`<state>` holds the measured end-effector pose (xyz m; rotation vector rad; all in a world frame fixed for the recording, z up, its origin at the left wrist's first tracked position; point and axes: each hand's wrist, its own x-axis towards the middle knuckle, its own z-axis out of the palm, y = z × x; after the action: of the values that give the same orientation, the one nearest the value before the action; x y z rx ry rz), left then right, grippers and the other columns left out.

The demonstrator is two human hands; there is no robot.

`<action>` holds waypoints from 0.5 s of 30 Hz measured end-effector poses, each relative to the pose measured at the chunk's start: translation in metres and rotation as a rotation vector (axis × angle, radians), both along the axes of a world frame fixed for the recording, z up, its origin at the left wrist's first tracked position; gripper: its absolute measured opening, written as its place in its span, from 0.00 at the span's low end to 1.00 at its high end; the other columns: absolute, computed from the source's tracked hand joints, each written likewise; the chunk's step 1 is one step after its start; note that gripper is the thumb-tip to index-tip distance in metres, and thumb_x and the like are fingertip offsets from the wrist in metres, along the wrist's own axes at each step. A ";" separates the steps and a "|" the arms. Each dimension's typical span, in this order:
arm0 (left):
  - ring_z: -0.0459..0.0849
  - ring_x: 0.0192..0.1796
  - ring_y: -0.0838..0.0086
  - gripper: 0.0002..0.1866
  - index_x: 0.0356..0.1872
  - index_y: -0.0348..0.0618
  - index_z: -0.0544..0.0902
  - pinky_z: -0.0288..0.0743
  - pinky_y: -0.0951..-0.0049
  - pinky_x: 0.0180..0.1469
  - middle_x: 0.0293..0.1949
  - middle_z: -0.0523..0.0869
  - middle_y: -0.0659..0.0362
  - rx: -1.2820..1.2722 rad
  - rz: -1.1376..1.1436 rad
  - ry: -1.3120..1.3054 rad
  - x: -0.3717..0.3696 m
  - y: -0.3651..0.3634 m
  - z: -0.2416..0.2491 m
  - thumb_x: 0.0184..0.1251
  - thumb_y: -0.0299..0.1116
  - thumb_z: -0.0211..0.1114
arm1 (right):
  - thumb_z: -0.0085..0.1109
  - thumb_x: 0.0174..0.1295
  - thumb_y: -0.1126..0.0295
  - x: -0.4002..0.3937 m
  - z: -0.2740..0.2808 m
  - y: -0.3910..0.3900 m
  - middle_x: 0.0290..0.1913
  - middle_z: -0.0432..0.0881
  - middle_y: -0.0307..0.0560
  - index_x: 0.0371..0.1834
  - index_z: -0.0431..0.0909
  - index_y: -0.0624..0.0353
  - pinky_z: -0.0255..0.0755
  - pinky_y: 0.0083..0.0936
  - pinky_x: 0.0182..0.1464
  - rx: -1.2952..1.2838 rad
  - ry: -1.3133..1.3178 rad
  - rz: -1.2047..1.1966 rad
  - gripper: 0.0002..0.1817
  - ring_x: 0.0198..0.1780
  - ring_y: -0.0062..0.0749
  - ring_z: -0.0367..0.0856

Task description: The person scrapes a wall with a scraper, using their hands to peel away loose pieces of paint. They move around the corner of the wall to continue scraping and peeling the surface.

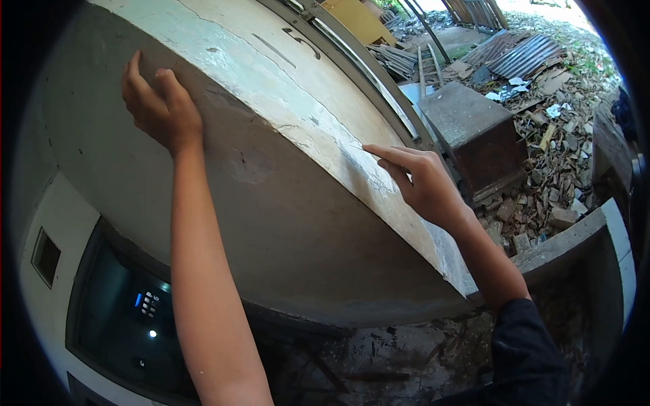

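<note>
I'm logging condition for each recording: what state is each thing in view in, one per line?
Left hand: fingers spread, partly bent, by the shaded wall face; contact unclear.
Right hand: index finger extended to the pale ledge; grip unclear.
Pale ledge: cracked, paint worn.
Corrugated sheets: lying on the debris.
Debris: scattered outside.
Brown box: standing, top dull.
Dark window: showing small lights.

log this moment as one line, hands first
left hand: open, by shaded side of wall, contact unclear | right hand: index finger extended at peeling paint | nearby: brown box, corrugated sheets, rubble
</note>
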<state>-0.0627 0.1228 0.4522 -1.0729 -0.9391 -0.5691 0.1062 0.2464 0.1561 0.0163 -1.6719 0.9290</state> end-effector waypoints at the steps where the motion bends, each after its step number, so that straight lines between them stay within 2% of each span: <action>1: 0.73 0.71 0.51 0.25 0.67 0.46 0.76 0.68 0.50 0.70 0.69 0.75 0.48 0.003 -0.004 0.001 0.000 0.000 0.000 0.71 0.43 0.53 | 0.57 0.71 0.79 -0.002 -0.002 -0.004 0.49 0.87 0.64 0.61 0.83 0.61 0.79 0.38 0.51 -0.002 0.000 -0.015 0.17 0.48 0.55 0.88; 9: 0.75 0.69 0.52 0.25 0.65 0.47 0.78 0.69 0.52 0.69 0.67 0.77 0.48 0.009 -0.038 0.014 0.000 0.001 -0.001 0.71 0.42 0.54 | 0.56 0.71 0.75 -0.024 -0.003 -0.015 0.44 0.86 0.67 0.60 0.83 0.64 0.78 0.41 0.50 -0.031 -0.058 -0.108 0.16 0.46 0.61 0.85; 15: 0.74 0.70 0.53 0.24 0.66 0.48 0.77 0.68 0.53 0.70 0.67 0.77 0.49 0.008 -0.054 -0.007 -0.001 0.000 -0.003 0.71 0.42 0.54 | 0.55 0.73 0.73 -0.064 0.016 0.011 0.39 0.84 0.71 0.59 0.82 0.66 0.77 0.43 0.47 -0.079 -0.033 -0.168 0.15 0.42 0.65 0.84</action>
<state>-0.0637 0.1232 0.4497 -1.0930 -0.9151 -0.6207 0.0420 0.2571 0.1720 -0.1909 -1.6381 0.8713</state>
